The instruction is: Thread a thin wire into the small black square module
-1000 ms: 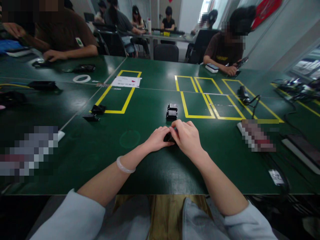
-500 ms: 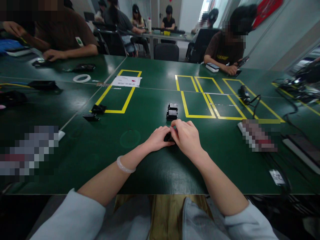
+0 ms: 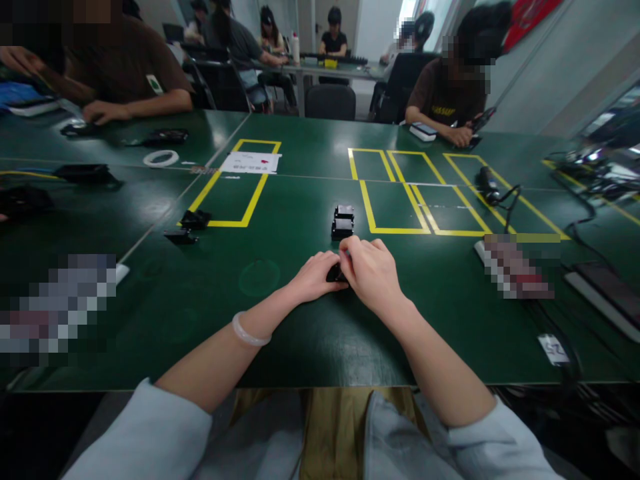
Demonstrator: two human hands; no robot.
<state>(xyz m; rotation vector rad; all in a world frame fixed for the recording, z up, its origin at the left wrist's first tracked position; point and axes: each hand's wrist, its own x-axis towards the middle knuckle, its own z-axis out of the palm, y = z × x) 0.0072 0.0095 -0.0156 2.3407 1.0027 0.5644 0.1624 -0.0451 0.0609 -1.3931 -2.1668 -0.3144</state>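
Both my hands meet over a small black part (image 3: 334, 273) that rests on the green table (image 3: 300, 333). My left hand (image 3: 313, 277) curls round its left side, and my right hand (image 3: 373, 273) covers its right side with fingers bent over it. Most of the part is hidden under my fingers. Just beyond my hands, a short stack of similar black parts (image 3: 343, 223) stands on the table. A pale bangle (image 3: 249, 331) circles my left wrist.
Yellow tape rectangles (image 3: 395, 200) mark the table ahead; another (image 3: 240, 187) holds a white sheet (image 3: 251, 162). Two black pieces (image 3: 189, 225) lie at left, a black tool with cable (image 3: 487, 185) at right. Other people sit and work across the table.
My hands stay on the black part almost unmoved. The view has shifted slightly.
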